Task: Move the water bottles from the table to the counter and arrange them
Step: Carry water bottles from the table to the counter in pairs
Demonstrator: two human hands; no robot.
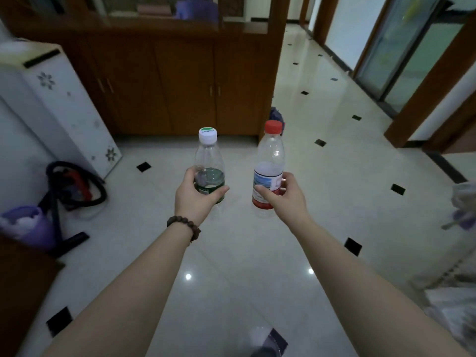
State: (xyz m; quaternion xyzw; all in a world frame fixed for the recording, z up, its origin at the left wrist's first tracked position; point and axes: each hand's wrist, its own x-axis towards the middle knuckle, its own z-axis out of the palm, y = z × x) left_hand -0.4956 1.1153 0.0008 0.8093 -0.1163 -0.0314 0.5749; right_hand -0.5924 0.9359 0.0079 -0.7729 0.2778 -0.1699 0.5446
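While we are standing over the tiled floor [231,253], our left hand [195,197] is gripping the green-labelled bottle [209,163] and our right hand [280,197] is gripping the red-capped bottle [269,161], both upright.

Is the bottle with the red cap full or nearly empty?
Nearly empty. The red-capped bottle in the right hand looks clear above and below its label; no water line shows.

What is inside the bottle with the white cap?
The white-capped bottle looks almost empty: the clear upper part shows only the floor behind. The left hand and green label cover the lower part, so any remaining water is hidden.
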